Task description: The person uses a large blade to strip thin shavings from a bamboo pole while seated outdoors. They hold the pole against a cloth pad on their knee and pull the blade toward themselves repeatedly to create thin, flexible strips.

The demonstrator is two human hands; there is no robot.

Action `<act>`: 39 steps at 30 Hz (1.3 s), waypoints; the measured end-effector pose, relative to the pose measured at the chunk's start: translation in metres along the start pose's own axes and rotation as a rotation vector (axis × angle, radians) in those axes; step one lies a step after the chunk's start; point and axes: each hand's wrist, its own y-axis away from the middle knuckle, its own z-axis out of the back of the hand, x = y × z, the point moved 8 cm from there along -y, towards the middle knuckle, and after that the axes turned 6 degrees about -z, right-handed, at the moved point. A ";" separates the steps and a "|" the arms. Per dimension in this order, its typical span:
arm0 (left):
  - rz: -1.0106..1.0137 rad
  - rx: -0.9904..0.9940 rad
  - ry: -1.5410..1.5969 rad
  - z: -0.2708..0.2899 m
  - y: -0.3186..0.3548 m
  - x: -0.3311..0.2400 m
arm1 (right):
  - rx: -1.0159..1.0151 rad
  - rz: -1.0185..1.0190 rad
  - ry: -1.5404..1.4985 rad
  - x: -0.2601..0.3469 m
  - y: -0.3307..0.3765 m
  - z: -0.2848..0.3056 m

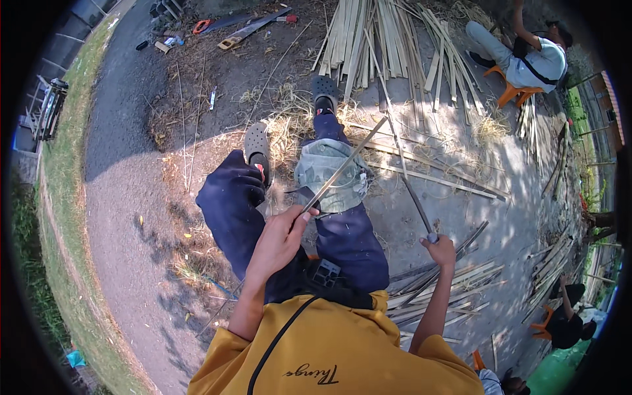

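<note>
My left hand is closed around the near end of a pale bamboo strip, which slants up and away to the right over my knee. A small dark flat piece shows beside these fingers; its kind is unclear. Under the strip, a greyish-green cloth covers my knee. Out to the right, my right hand is closed on a long thin dark piece pointing away from me. A grey bit shows at its thumb. Whether this piece is a blade or a strip, I cannot tell.
Many bamboo strips lie fanned out ahead, and another pile lies right of my lap. Two saws rest at far left. A person sits on an orange stool at far right; others sit at lower right.
</note>
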 end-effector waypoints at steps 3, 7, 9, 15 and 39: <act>-0.094 -0.089 0.241 -0.016 -0.001 0.014 | -0.161 0.116 -0.172 0.041 0.010 0.021; -0.014 -0.121 0.355 -0.027 -0.007 0.018 | -0.058 0.144 -0.673 0.086 0.027 0.026; 0.046 -0.082 0.449 -0.034 -0.012 0.023 | 0.121 0.336 -1.176 0.129 0.048 0.029; 0.171 -0.048 0.735 -0.046 -0.020 0.036 | 0.270 0.607 -1.137 0.212 0.098 0.032; 0.172 -0.120 0.236 -0.019 0.068 0.077 | 0.196 0.764 -0.591 0.283 0.117 -0.022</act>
